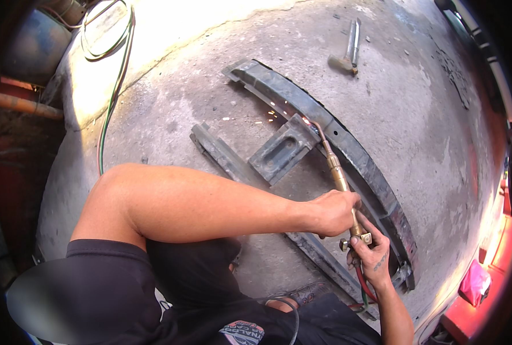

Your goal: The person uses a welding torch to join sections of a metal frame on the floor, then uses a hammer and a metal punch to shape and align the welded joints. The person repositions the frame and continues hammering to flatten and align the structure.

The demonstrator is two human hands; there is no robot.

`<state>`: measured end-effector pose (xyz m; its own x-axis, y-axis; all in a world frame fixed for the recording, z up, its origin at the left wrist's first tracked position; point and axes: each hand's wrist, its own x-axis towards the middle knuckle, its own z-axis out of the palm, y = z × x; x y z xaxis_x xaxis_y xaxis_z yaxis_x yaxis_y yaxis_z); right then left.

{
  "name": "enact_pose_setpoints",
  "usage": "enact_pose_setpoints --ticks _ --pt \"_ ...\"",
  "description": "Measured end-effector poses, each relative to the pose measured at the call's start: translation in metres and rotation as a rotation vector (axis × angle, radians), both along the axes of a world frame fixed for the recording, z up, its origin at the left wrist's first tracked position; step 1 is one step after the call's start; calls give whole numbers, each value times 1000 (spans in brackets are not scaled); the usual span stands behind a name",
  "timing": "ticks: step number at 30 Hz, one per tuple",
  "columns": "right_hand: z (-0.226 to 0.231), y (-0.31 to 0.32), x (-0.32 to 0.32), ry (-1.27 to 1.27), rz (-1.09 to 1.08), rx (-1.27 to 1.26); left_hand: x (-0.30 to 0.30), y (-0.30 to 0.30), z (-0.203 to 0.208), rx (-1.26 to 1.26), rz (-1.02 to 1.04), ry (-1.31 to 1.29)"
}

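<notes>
My left hand [333,213] is wrapped round the brass body of a gas torch [337,175]. Lower down, my right hand [372,254] grips the same torch at its valve end, thumb beside a knob. The torch's bent copper tip meets the joint between a long curved metal beam [356,150] and a grey plate with a slot-like recess [284,150]. A bright glow shows there, and orange sparks [271,112] fly off to the left. Red and green hoses [364,282] run from the torch's rear below my right hand.
A long metal rail [224,156] lies left of the plate, partly behind my left arm. Farther off on the concrete floor [405,103] rests a tool with a shiny metal shaft [355,43]. Coiled hoses [130,34] trail at upper left; a pink bag [474,282] sits at lower right.
</notes>
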<state>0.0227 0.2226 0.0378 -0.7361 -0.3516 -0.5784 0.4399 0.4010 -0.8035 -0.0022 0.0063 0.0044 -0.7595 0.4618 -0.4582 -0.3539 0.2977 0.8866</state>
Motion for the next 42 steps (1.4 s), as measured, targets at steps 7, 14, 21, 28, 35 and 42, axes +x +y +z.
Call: enact_pose_setpoints --ticks 7,14,21,28,35,42 --pt "5 -11 2 -40 -41 -37 2 -5 0 3 15 -20" --pt "29 1 -8 -11 -64 -32 -7 -9 15 84 2 176" --pt "91 90 24 89 -179 34 -9 9 77 409 124 130" --pt "143 172 90 91 -168 296 2 19 91 320 120 181" --pt "146 200 130 -78 -260 483 7 34 83 254 20 100" --pt "126 211 142 -208 -188 593 9 46 86 229 -14 142"
